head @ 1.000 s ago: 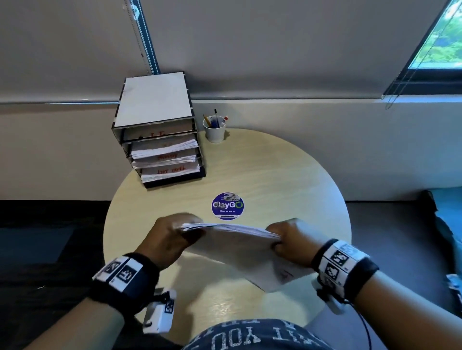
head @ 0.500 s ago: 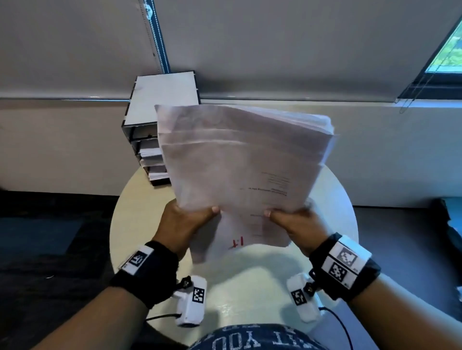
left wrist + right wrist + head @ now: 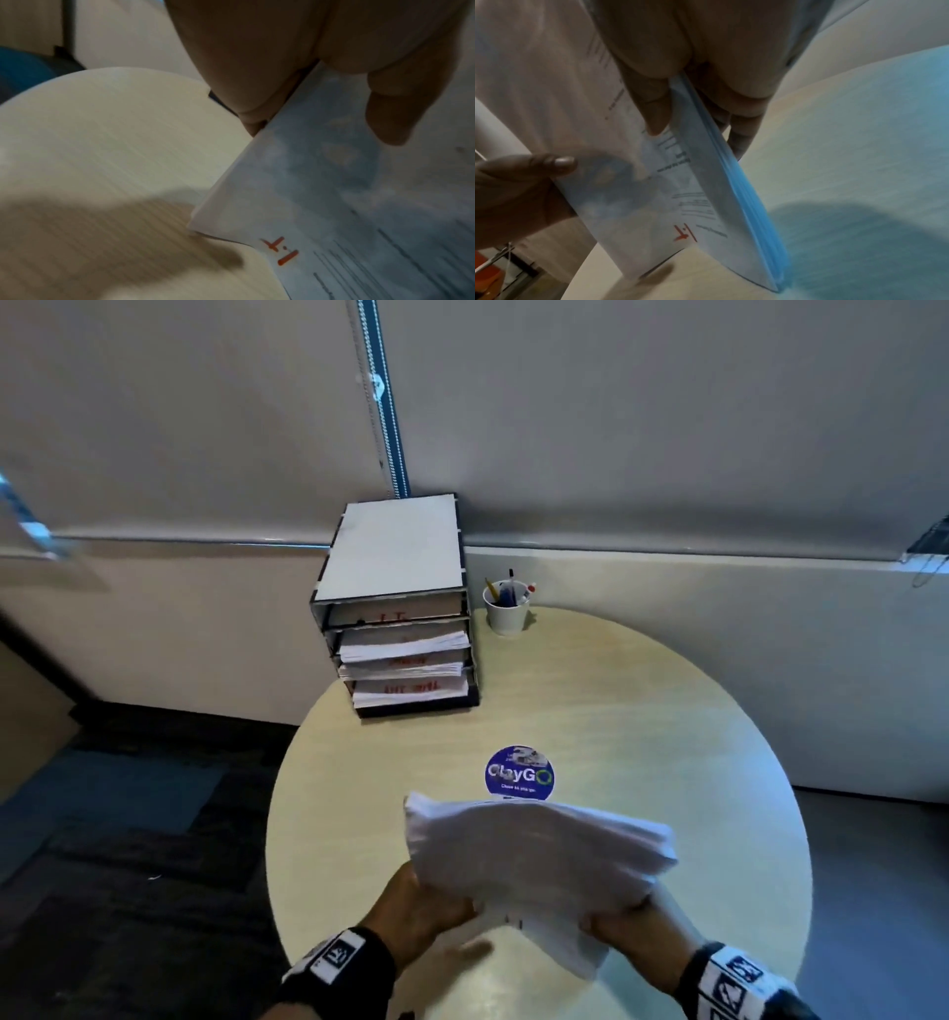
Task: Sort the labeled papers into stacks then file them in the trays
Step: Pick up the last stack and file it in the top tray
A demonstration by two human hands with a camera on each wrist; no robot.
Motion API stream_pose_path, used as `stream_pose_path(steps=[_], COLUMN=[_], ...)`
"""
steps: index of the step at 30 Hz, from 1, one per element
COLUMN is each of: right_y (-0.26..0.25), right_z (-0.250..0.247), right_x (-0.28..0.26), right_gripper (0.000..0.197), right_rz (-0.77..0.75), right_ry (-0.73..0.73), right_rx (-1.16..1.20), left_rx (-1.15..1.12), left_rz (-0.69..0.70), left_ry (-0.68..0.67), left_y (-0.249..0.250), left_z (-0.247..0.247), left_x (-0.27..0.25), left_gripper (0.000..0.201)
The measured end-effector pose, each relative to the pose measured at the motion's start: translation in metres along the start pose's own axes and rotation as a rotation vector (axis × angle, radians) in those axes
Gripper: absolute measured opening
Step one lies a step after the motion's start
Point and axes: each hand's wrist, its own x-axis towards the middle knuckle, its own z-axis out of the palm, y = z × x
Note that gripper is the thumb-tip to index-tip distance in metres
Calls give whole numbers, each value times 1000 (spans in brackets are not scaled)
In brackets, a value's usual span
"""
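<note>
Both hands hold one thick stack of white papers [image 3: 539, 850] above the near part of the round table [image 3: 667, 711]. My left hand [image 3: 436, 906] grips its near left edge, my right hand [image 3: 616, 924] its near right edge. The stack leans away from me, its far edge up. Red letters "I.T" [image 3: 280, 251] mark the sheet facing me, also readable as the red label [image 3: 685, 233] in the right wrist view. A black tray rack [image 3: 400, 608] stands at the table's far left; papers with red labels lie in its lower trays [image 3: 405, 660].
A white cup of pens [image 3: 506, 608] stands right of the rack. A round blue sticker [image 3: 518, 773] lies mid-table, just beyond the stack. The wall runs close behind the table. Dark floor lies to the left.
The stack was flat and low a second ago, then raised upright before my face. Now it has dropped back toward the table, tipped away from me. Both hands kept their hold.
</note>
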Motion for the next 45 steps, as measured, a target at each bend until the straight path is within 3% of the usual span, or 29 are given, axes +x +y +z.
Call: stream_pose_path(steps=[1, 3, 4, 6, 8, 10, 12, 15, 18, 21, 24, 26, 30, 36, 41, 45], right_y=[-4, -11, -17, -33, -52, -72, -86, -98, -111, -127, -137, -139, -161, -175, -195, -217], right_z=[2, 0, -3, -11, -19, -20, -12, 10, 35, 52, 63, 67, 68, 71, 82, 93], right_x=[-1, 5, 6, 13, 15, 19, 25, 46, 70, 94, 116, 129, 140, 157, 171, 198], right_gripper=[26, 44, 40, 10, 26, 43, 42, 30, 30, 53, 79, 91, 53, 27, 21, 18], right_rz=[21, 99, 110, 26, -87, -102, -87, -100, -41, 13, -8, -1, 38, 39, 73, 95], right_ry=[-32, -105, -132, -132, -155, -265, -321, -265, -212, -226, -216, -189, -228, -218, -182, -111], right_rx=[-81, -198, -257, -276, -136, 27, 60, 2, 2, 27, 32, 87, 255, 316, 480, 464], left_rx=[34, 99, 87, 46, -21, -75, -209, -377, -368, -341, -353, -363, -398, -516, -648, -645], left_rz=[7, -7, -41, -79, -85, -73, -106, -177, -242, -250, -255, -253, -272, -252, -210, -236], left_ry=[-10, -4, 5, 22, 25, 89, 125, 217, 258, 267, 267, 231, 213, 167, -8, 100], left_y=[-2, 4, 7, 27, 52, 80, 88, 81, 82, 80, 80, 84, 91, 97, 94, 95], left_z=[0, -1, -3, -7, -9, -19, -41, -81, -113, -140, -165, -175, -187, -191, -189, -190], left_x=[1, 2, 4, 8, 8, 9, 20, 47, 71, 95, 119, 132, 155, 165, 142, 141], left_gripper=[44, 38, 35, 37, 34, 44, 20, 34, 28, 30, 47, 35, 28, 29, 37, 33])
